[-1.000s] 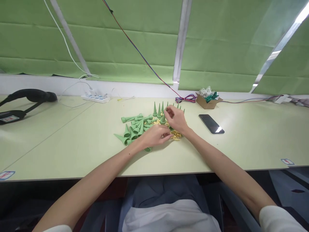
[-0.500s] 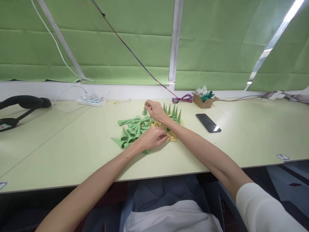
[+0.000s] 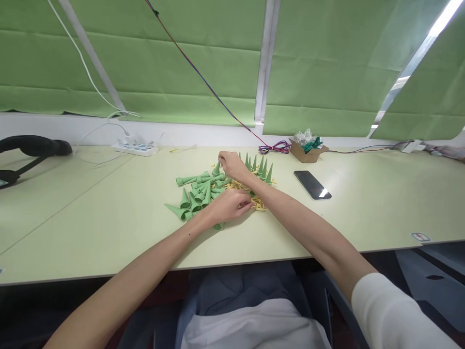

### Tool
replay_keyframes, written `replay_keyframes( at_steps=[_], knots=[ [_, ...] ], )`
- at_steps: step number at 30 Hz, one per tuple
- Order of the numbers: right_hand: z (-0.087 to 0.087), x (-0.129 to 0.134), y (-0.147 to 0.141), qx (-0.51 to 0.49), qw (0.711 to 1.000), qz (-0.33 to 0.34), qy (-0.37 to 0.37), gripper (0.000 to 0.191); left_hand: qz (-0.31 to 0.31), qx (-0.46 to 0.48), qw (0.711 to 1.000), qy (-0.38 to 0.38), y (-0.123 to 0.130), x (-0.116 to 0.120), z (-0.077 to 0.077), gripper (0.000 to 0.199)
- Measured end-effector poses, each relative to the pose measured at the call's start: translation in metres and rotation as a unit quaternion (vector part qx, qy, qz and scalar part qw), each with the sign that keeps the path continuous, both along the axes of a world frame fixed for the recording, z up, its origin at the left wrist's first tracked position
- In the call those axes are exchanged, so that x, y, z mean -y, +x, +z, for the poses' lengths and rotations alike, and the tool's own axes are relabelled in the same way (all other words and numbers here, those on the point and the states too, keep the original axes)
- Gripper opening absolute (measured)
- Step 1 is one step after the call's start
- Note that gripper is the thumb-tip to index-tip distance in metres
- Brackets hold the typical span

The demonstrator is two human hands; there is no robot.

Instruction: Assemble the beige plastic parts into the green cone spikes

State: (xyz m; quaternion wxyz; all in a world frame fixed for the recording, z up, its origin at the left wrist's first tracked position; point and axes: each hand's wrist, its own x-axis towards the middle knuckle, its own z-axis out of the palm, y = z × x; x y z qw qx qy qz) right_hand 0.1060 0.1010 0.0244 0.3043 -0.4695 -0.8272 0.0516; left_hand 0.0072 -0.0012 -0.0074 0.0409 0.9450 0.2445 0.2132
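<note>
Green cones point(image 3: 206, 193) lie heaped on the table, left of and behind my left hand point(image 3: 232, 203). Its fingers are curled together at the edge of the small yellow pieces point(image 3: 258, 203), and what they pinch, if anything, is hidden. My right hand point(image 3: 230, 164) reaches across to the back of the heap, fingertips closed at the tip of an upright green cone point(image 3: 216, 168). Behind my right wrist several green cones point(image 3: 264, 168) stand upright in a group, with yellow bits at their bases. My right forearm hides part of the yellow pile.
A black phone point(image 3: 312, 184) lies to the right. Behind it are a small cardboard box point(image 3: 308, 154) with plastic wrap and a coiled red-blue cable point(image 3: 275, 147). At the left are a white power strip point(image 3: 135, 148) and a black object point(image 3: 34, 146).
The view has shifted slightly. The cone at my right fingertips, lower and partly covered before, now shows upright with its tip at the fingers. My left hand has hardly moved.
</note>
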Motion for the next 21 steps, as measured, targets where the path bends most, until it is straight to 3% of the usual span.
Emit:
replay_keyframes(
  at_steps=[8,21],
  knots=[
    [0.004,-0.007,0.002,0.1,0.995,-0.022,0.0,0.028,-0.004,0.006,1.0,-0.009,0.0,0.001,0.0,0.035],
    [0.003,-0.011,-0.003,0.122,0.991,-0.045,0.0,0.031,-0.007,0.012,1.0,-0.009,0.0,0.0,0.0,0.036]
  ],
)
